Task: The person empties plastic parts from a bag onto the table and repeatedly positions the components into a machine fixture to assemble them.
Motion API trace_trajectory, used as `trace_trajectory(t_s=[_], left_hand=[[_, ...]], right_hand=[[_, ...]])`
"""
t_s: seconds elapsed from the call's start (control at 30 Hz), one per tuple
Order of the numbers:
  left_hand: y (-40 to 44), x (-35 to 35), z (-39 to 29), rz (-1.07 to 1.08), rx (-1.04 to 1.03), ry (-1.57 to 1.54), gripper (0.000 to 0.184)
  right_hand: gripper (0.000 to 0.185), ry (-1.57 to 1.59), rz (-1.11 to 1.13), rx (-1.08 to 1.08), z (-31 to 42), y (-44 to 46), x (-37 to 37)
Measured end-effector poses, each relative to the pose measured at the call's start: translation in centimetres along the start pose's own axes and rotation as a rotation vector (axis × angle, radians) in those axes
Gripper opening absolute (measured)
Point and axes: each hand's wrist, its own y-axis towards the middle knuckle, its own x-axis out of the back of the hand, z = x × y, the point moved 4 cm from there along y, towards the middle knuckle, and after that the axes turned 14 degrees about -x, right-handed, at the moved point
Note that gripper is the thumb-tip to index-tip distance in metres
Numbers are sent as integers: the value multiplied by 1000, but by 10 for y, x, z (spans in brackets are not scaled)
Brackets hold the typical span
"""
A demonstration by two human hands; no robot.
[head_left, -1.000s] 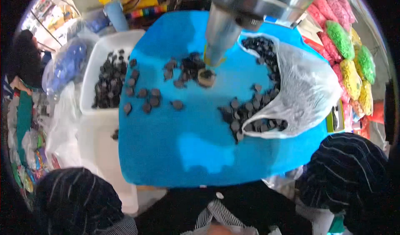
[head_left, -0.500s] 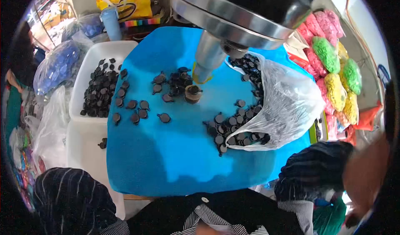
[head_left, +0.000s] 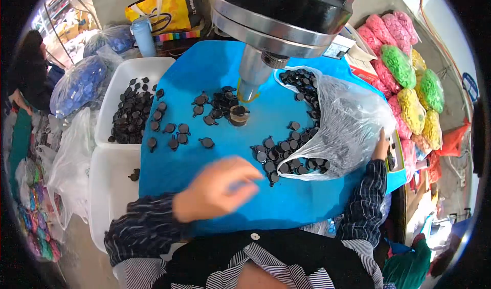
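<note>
My left hand (head_left: pixel 217 189) is over the front middle of the blue table cover (head_left: pixel 169 186), blurred, its fingers bent with a gap between thumb and fingers; nothing shows in it. Ahead of it lie several loose black round parts (head_left: pixel 206 143). At the right, my right hand (head_left: pixel 381 145) touches the outer side of the clear plastic bag (head_left: pixel 353 120), its fingers partly hidden. Black parts spill from the bag's mouth. One black part sits on a small round base (head_left: pixel 239 116) below the metal nozzle (head_left: pixel 254 71) of a machine.
A white bin (head_left: pixel 107 115) of black parts stands left, with another white bin (head_left: pixel 105 181) in front. The machine head (head_left: pixel 281 23) hangs above the table. Bags of coloured pieces (head_left: pixel 399 66) are stacked right. A person (head_left: pixel 33 69) is at the far left.
Both my hands have come into view, the left over the table's front and the right at the bag. The head view has shifted slightly.
</note>
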Motion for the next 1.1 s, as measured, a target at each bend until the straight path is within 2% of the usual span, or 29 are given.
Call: trace_trajectory(t_s=[0.07,0.1,0.17,0.3,0.43,0.6,0.7,0.73,0.8,0.87,0.9,0.93,1.0,1.1], left_hand=[[3,-51,22,378,-263,140,37],[5,-63,34,375,-258,150,37],[7,-86,54,585,-327,346,47],[28,-96,83,568,-376,464,49],[49,-102,109,584,-396,500,48],[70,-90,106,390,-488,646,42],[65,-50,78,320,-133,579,42],[58,-40,77,316,-126,579,42],[43,-21,91,347,304,545,48],[46,-22,89,391,385,531,49],[50,-24,91,439,449,518,51],[52,-28,92,489,512,502,53],[62,-41,102,446,490,495,54],[68,-49,119,357,442,497,58]], right_hand=[[37,-20,68,-38,-13,11,-29],[35,-73,74,-65,-14,24,-45],[32,-175,83,-97,-11,45,-74],[28,-457,112,167,67,58,-101],[25,-808,106,493,161,70,-89],[20,-744,-106,515,206,82,-39],[27,-719,-317,425,171,81,-9],[29,-729,-410,394,158,79,-1],[34,-765,-623,354,136,69,8],[38,-807,-849,435,140,53,9],[41,-800,-890,513,152,39,3],[43,-747,-855,607,171,21,-11],[45,-607,-567,789,209,-26,-51],[33,-243,73,759,233,-108,-137]])
